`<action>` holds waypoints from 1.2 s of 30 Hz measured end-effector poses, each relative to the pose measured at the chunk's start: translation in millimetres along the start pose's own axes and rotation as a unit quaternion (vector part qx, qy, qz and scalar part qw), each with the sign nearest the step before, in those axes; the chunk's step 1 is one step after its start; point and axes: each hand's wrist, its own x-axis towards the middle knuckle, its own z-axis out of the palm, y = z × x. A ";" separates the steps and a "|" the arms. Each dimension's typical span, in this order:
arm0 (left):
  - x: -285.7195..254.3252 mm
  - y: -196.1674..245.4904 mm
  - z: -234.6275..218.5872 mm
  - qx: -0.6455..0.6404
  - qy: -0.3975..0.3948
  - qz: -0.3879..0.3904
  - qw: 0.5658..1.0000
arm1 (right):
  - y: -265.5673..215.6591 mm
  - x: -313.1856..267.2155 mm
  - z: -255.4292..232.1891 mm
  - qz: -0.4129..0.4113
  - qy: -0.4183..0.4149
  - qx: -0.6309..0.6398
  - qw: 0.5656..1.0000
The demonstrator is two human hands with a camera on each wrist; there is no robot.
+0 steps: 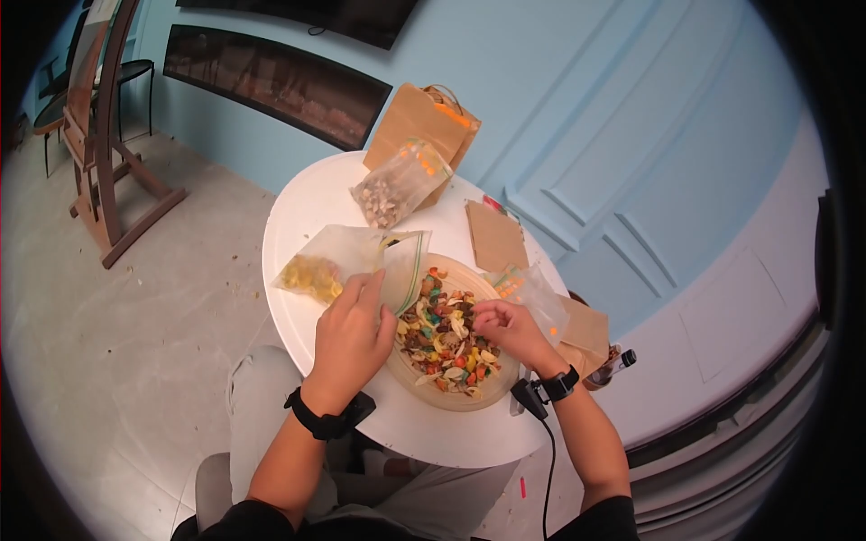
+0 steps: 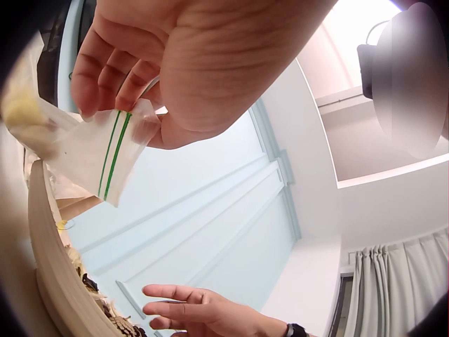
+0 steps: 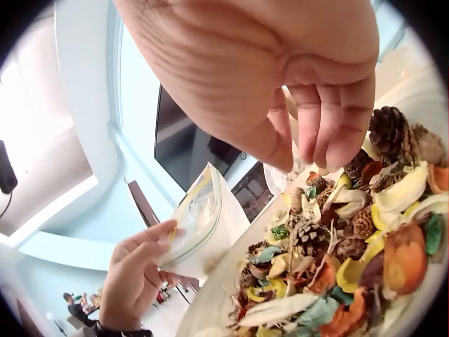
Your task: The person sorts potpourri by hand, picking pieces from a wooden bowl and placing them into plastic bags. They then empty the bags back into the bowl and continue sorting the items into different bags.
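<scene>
A round wooden bowl [image 1: 419, 390] holds a colourful mix of dried petals, pods and small cones [image 1: 451, 338] [image 3: 309, 239]. My left hand [image 1: 354, 338] [image 2: 161, 70] pinches the zip edge of a clear bag [image 1: 316, 257] [image 2: 91, 154] with yellow pieces inside; the bag's mouth lies at the bowl's left rim. Over the right side of the mix is my right hand [image 1: 514, 334] [image 3: 280, 91], fingers bent downward and slightly apart, close above the petals. Whether its fingertips hold a small piece cannot be told.
Behind the bowl on the white round table [image 1: 293, 212] stand a brown paper bag [image 1: 406, 122] and a clear bag of pale pieces [image 1: 397, 189]. A flat brown packet [image 1: 496, 236], another clear bag [image 1: 541, 302] and a brown packet [image 1: 586, 335] lie to the right.
</scene>
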 end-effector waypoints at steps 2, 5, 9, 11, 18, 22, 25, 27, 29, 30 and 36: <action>0.2 0.3 2.5 0.002 0.007 0.006 1.000 | 0.5 -5.8 11.4 -0.035 -0.037 -0.124 0.991; 0.8 -0.9 7.2 0.007 0.016 0.017 1.000 | -1.9 -15.3 38.8 -0.212 0.023 -0.284 0.935; 0.3 2.6 5.0 0.004 -0.003 0.001 1.000 | 0.4 -10.0 43.6 -0.163 0.050 -0.278 0.945; -0.1 3.8 2.5 0.003 -0.010 -0.008 1.000 | 0.2 -5.0 35.2 -0.119 0.072 -0.264 0.954; 0.7 -0.1 5.0 0.008 0.004 0.007 1.000 | 10.7 4.3 11.4 -0.132 0.161 -0.276 0.938; 0.9 0.1 6.1 0.010 0.010 0.013 1.000 | -5.9 0.1 20.3 -0.151 0.090 -0.316 0.932; 1.8 4.8 3.3 0.002 -0.017 -0.009 1.000 | -5.0 2.9 31.8 -0.155 0.023 -0.371 0.915; 1.2 2.7 5.4 0.009 -0.001 0.006 1.000 | 5.4 6.9 34.3 -0.176 0.019 -0.401 0.899; 0.5 0.9 5.6 0.011 0.006 0.013 1.000 | 14.4 12.6 34.7 -0.182 0.031 -0.406 0.895; 0.1 0.6 5.0 0.010 0.005 0.012 1.000 | 16.3 14.7 32.5 -0.177 0.027 -0.390 0.903; -0.4 0.0 3.3 0.011 0.006 0.012 1.000 | -5.5 6.5 23.3 -0.049 0.014 -0.252 0.966</action>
